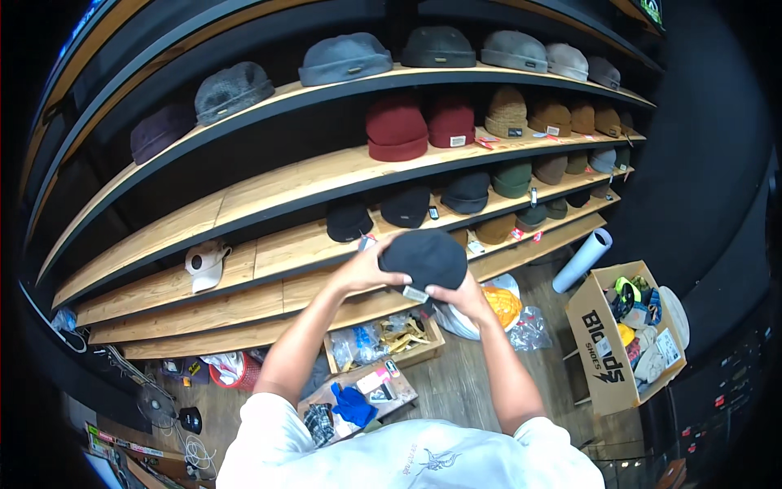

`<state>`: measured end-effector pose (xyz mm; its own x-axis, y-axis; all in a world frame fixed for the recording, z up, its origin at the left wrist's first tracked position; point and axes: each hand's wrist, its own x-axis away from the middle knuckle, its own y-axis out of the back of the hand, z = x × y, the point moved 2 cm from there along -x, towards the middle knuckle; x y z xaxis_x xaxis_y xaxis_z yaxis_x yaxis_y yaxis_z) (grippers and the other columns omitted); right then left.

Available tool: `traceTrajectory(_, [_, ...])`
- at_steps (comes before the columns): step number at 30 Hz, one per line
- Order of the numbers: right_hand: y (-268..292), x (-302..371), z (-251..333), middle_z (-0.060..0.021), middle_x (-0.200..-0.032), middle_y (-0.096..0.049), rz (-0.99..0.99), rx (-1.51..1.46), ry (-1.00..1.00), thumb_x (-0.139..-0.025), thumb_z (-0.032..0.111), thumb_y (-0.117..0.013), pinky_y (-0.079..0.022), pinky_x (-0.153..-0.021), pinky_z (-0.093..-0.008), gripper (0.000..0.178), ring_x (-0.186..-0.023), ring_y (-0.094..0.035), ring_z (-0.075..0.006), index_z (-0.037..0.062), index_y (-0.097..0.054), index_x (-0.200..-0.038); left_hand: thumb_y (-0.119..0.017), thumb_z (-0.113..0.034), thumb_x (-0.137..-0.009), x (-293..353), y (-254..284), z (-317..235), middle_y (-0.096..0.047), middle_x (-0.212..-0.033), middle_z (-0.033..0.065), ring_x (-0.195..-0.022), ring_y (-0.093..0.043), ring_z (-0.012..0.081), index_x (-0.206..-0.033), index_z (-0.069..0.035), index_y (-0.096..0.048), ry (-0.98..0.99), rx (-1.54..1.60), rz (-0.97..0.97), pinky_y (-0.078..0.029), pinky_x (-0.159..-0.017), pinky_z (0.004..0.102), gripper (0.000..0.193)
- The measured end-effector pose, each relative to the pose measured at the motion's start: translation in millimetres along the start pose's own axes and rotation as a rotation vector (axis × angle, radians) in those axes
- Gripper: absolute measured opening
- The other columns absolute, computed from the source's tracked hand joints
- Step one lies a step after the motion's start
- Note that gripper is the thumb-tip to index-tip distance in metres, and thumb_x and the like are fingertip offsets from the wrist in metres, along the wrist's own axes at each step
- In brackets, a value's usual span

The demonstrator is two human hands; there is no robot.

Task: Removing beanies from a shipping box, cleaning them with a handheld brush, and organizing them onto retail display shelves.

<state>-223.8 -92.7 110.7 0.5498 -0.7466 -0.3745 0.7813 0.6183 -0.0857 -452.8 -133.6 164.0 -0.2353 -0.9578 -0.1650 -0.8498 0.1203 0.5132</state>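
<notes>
Between my two hands is a black beanie (425, 259), held up in front of the shelves with a small pale tag at its lower edge. My left hand (368, 267) grips its left side, the thumb along the bottom. On the lower right side my right hand (463, 297) is closed round it, its thumb near the tag. Behind it on the shelf sit two more black beanies, one (349, 220) nearest my left hand and another (405, 207) to its right. A dark navy beanie (465, 192) stands further right.
Curved wooden shelves (285, 163) carry several beanies, maroon ones (396, 129) among them, and a white cap (207, 266). Below are a wooden crate (423, 350), a low table (399, 398) with a blue cloth (353, 405), and a cardboard box (599, 342) of headwear at right.
</notes>
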Motion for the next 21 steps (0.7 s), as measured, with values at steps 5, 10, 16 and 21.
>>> traceTrajectory(5, [-44, -110, 48, -0.0149, -0.138, -0.049, -0.045, 0.270, 0.363, -0.070, 0.023, -0.088, -0.035, -0.111, -0.0379, 0.096, -0.130, -0.046, -0.0229, -0.0008, -0.033, -0.145, -0.086, -0.021, -0.073, -13, 118, -25, -0.051, -0.140, 0.0179, -0.127, -0.052, 0.0240, -0.151, -0.002, -0.033, -0.146, -0.031, -0.112, -0.038, -0.111, 0.0360, 0.097])
traceTrajectory(10, [-97, -199, 78, -0.0158, -0.138, -0.049, -0.044, 0.334, 0.362, -0.070, 0.025, -0.088, -0.036, -0.111, -0.0372, 0.097, -0.130, -0.046, -0.0237, 0.0011, -0.033, -0.146, -0.083, -0.019, -0.074, -22, 212, -39, -0.053, -0.138, 0.0129, -0.125, -0.052, 0.0214, -0.148, -0.002, -0.038, -0.282, 0.014, -0.190, -0.039, -0.110, 0.0353, 0.089])
traceTrajectory(16, [-132, -266, 49, -0.0263, -0.140, -0.049, -0.125, 0.584, 0.218, -0.065, 0.036, -0.090, -0.039, -0.111, -0.0393, 0.114, -0.132, -0.050, -0.0330, 0.0009, -0.025, -0.151, -0.082, -0.025, -0.075, -43, 281, 26, -0.051, -0.142, 0.0214, -0.127, -0.052, 0.0276, -0.148, 0.003, -0.034, -0.041, 0.017, -0.193, -0.039, -0.109, 0.0351, 0.092])
traceTrajectory(21, [-136, -261, 20, -0.0303, -0.137, -0.049, -0.304, 0.903, 0.211, -0.070, 0.032, -0.088, -0.044, -0.107, -0.0410, 0.102, -0.128, -0.053, -0.0361, -0.0024, -0.032, -0.148, -0.084, -0.026, -0.074, -49, 278, 58, -0.048, -0.143, 0.0247, -0.132, -0.049, 0.0310, -0.151, 0.006, -0.026, -0.027, 0.072, -0.266, -0.039, -0.111, 0.0368, 0.101])
